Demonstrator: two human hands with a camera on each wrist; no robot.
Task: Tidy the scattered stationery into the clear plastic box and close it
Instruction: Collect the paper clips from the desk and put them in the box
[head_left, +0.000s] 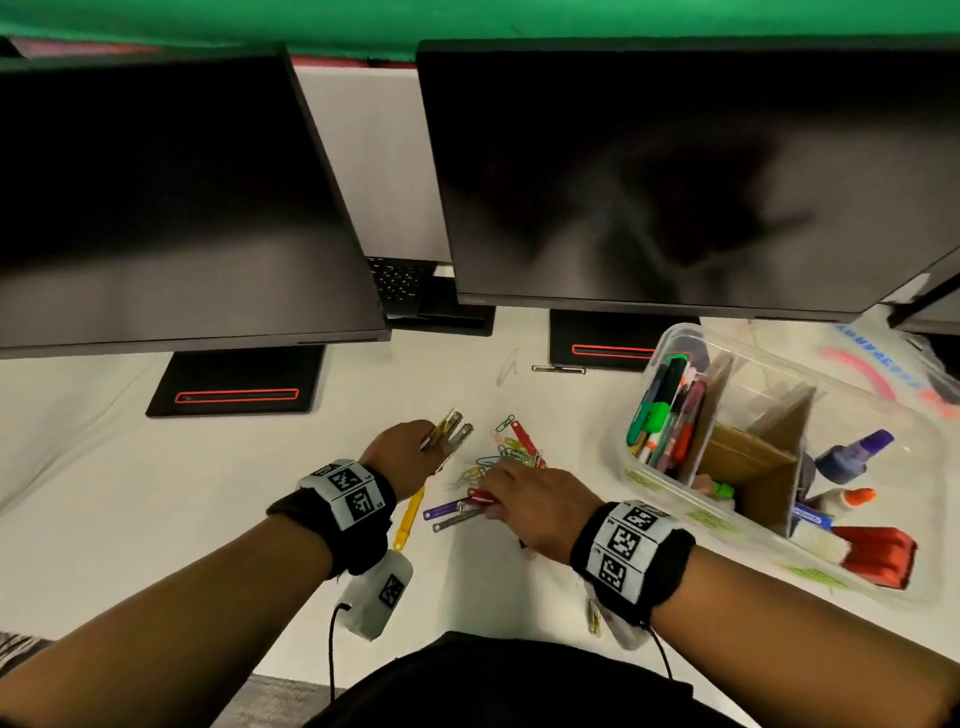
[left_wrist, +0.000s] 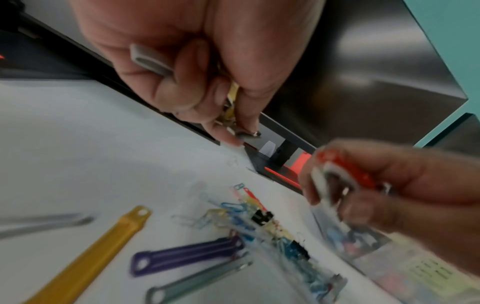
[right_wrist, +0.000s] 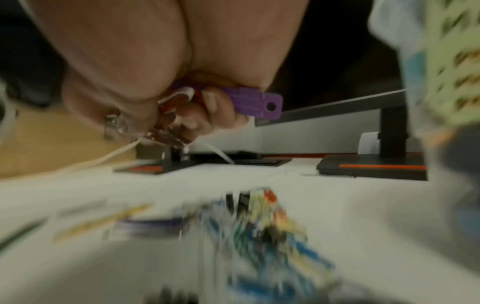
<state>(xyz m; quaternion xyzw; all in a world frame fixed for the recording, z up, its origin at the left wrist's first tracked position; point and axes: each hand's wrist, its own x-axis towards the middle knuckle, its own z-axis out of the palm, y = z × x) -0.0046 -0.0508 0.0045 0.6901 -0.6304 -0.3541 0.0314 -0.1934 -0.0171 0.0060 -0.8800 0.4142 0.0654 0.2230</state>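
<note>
Coloured plastic fastener strips and a heap of paper clips (head_left: 511, 449) lie scattered on the white table. My left hand (head_left: 431, 441) grips a bundle of yellow and grey strips (head_left: 451, 430), seen close in the left wrist view (left_wrist: 153, 59). My right hand (head_left: 491, 501) sits just right of it, low over the clips, and holds red, white and purple strips (right_wrist: 255, 101). A yellow strip (head_left: 410, 514), a purple strip (head_left: 444, 509) and a grey strip (head_left: 456, 521) lie loose between my hands. The clear plastic box (head_left: 675, 328) stands open at the right.
The box holds pens (head_left: 662, 415), cardboard dividers, glue bottles (head_left: 852, 454) and a red stapler (head_left: 878, 553). Two dark monitors (head_left: 649, 171) on black stands (head_left: 236, 382) overhang the back of the table. A metal clip (head_left: 558, 369) lies near the right stand. Small yellow clips (head_left: 594, 618) sit by the front edge.
</note>
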